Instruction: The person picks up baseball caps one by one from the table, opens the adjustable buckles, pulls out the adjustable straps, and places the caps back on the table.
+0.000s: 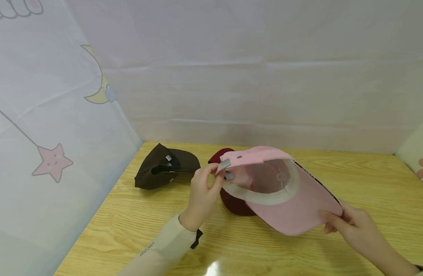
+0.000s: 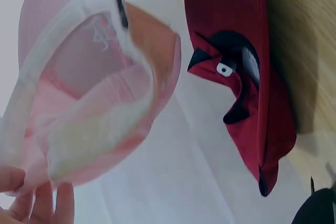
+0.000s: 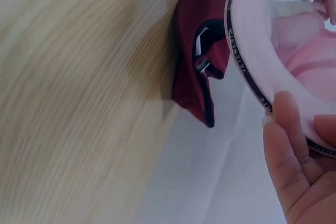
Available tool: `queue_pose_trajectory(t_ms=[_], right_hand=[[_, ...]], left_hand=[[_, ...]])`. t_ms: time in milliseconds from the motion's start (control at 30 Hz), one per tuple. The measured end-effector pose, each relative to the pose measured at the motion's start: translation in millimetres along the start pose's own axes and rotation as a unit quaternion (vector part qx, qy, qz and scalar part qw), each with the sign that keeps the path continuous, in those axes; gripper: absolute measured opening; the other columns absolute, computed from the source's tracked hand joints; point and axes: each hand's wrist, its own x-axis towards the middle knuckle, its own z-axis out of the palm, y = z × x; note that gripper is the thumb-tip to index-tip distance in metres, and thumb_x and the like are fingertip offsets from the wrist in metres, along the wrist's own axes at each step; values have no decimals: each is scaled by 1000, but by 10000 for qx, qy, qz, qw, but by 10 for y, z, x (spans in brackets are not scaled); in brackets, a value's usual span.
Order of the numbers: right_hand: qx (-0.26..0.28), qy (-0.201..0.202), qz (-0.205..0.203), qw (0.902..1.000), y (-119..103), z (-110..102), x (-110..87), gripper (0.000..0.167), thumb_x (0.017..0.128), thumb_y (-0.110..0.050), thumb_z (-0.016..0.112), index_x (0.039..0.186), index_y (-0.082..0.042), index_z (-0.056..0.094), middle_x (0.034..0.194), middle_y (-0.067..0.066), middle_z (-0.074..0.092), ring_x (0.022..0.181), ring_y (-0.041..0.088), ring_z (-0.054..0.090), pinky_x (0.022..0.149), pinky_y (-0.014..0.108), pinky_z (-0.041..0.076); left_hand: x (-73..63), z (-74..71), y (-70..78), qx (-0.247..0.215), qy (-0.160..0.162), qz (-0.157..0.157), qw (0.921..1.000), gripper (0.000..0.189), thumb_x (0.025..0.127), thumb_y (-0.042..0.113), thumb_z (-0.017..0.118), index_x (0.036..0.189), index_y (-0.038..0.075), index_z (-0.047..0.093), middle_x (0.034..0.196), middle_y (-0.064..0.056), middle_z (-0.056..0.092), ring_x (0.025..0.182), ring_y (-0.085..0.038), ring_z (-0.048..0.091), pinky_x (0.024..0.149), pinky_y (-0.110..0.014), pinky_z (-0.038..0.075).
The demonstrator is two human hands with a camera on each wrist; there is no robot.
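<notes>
Both hands hold a pink baseball cap (image 1: 306,203) above the table, its inside facing the head view. My left hand (image 1: 202,193) pinches the back strap near a metal buckle (image 1: 225,164). At the other end my right hand (image 1: 357,226) grips the edge of the brim, thumb on one face and fingers on the other. A black band with white lettering runs along the brim edge (image 3: 244,69). Behind the pink cap lies a dark red cap (image 2: 239,9), partly covered in the head view; its back opening shows in both wrist views.
A dark brown cap (image 1: 152,168) lies on its side toward the left of the wooden table (image 1: 128,230). Pale printed cloth (image 1: 211,76) hangs behind the table and along its left and right sides.
</notes>
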Motion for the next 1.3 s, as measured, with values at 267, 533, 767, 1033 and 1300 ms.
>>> queue_pose_trajectory(t_ms=[267,533,767,1033,1300], right_hand=[[259,-290,-344,9987,192,-143,37,40,89,18,55,102,-17,67,74,-3,65,61,9,61,55,19,51],[98,-369,39,9993,287,-195,108,26,91,13,57,92,-12,65,68,0,62,59,10,59,52,22,50],[38,-711,478,9963,349,-198,188,13,96,6,54,88,-3,60,66,3,60,60,12,59,53,26,52],[61,-746,834,9937,441,-218,295,10,97,4,54,88,2,58,64,3,60,58,13,58,52,27,51],[-105,-915,1580,9831,510,-250,346,15,99,0,51,101,14,56,73,2,65,65,10,62,58,28,55]], left_hand=[[57,-68,31,-527,-164,7,9985,13,85,-11,62,93,-2,58,130,-19,56,117,-31,56,85,-40,53],[41,-74,125,-1917,-903,-1113,9709,8,92,-12,52,99,-7,50,137,-25,50,110,-38,61,80,-37,55],[69,-33,144,-2720,-1093,-2287,9283,5,95,-8,48,99,-6,45,128,-25,56,100,-28,63,81,-26,53],[89,25,172,-2881,-1100,-2636,9140,5,94,-10,49,96,-7,46,85,-25,58,74,-11,55,71,-19,49],[49,86,206,-3141,-1479,-2951,8901,7,93,-8,52,97,-5,47,91,-16,59,78,-11,59,72,-19,50]])
